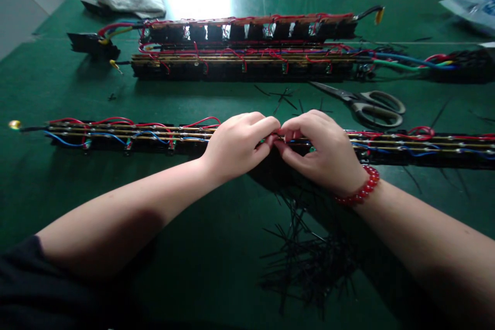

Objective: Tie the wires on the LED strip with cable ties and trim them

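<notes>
A long black strip assembly with brass rails and red and blue wires lies across the green mat in front of me. My left hand and my right hand meet at its middle, fingertips pinched together on something small among the wires that I cannot make out. A red bead bracelet sits on my right wrist. A loose heap of thin black cable ties lies on the mat just below my hands.
Two more wired strip assemblies lie farther back. Grey-handled scissors rest right of centre. A white cloth sits at the far left, a plastic bag at the far right. The green mat covers the table.
</notes>
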A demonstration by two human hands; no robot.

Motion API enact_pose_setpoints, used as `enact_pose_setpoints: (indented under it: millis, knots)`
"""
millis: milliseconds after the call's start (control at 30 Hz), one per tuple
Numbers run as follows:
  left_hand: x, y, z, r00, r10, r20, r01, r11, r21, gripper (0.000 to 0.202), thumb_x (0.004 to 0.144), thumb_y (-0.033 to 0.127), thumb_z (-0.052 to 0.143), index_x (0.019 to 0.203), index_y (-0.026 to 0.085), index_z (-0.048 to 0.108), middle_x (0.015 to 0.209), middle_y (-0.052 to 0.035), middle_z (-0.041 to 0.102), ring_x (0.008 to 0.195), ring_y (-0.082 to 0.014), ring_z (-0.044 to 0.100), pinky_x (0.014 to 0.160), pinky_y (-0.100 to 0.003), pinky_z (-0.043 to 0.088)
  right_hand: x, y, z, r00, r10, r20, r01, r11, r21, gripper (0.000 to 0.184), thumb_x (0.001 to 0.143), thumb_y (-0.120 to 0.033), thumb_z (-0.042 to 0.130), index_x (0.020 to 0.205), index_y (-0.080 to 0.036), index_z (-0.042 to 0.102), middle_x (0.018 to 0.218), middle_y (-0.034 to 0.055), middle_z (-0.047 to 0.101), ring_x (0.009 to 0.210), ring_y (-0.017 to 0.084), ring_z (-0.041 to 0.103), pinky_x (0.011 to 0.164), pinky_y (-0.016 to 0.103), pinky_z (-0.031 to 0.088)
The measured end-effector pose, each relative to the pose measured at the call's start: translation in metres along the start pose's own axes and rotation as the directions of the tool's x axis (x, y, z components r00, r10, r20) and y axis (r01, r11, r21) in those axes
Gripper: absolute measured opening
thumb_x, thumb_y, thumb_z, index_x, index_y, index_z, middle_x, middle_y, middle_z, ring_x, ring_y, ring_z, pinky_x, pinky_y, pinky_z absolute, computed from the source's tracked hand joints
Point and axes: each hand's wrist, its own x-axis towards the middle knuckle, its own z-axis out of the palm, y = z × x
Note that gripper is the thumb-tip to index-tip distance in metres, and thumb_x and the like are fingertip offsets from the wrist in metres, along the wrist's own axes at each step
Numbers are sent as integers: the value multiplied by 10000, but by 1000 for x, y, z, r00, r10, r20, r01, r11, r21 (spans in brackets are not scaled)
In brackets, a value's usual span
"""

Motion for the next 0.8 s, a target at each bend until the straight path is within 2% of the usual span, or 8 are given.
enact_pose_setpoints:
  millis: [233, 433, 667, 800]
  knots:
    - [1, -1, 1, 1000, -1, -28, 1, 1000, -9, 134, 948, 159, 564, 949, 175, 698, 853, -24, 713, 792, -151, 650, 717, -262, 482, -2, 3, 0, 995, -88, -45, 88, 996, -9, 89, 864, -169, 621, 926, -226, 650, 886, 60, 722, 831, 223, 655, 703, 375, 517]
    - [2, 0, 0, 1000, -30, -10, 29, 999, -24, 139, 960, 172, 564, 936, 168, 700, 872, -25, 730, 809, -153, 665, 745, -268, 487, -4, 4, 2, 995, -19, -99, 15, 999, -44, 69, 913, -188, 634, 916, -247, 670, 923, 61, 723, 857, 223, 677, 767, 397, 560]
    - [2, 0, 1, 1000, -20, -10, 20, 1000, -16, 121, 951, 186, 580, 924, 179, 698, 844, -14, 722, 778, -146, 655, 712, -259, 469, -3, 6, 5, 989, -90, -113, 82, 994, -75, 105, 948, -166, 575, 913, -230, 650, 924, 70, 708, 893, 224, 658, 794, 387, 539]
    - [3, 0, 0, 1000, -30, 9, 30, 999, -14, 130, 931, 144, 564, 907, 179, 687, 827, -11, 711, 763, -143, 638, 695, -255, 451, -2, 7, 6, 979, -143, -145, 126, 985, -120, 101, 946, -149, 571, 911, -213, 641, 902, 72, 708, 870, 226, 646, 773, 385, 519]
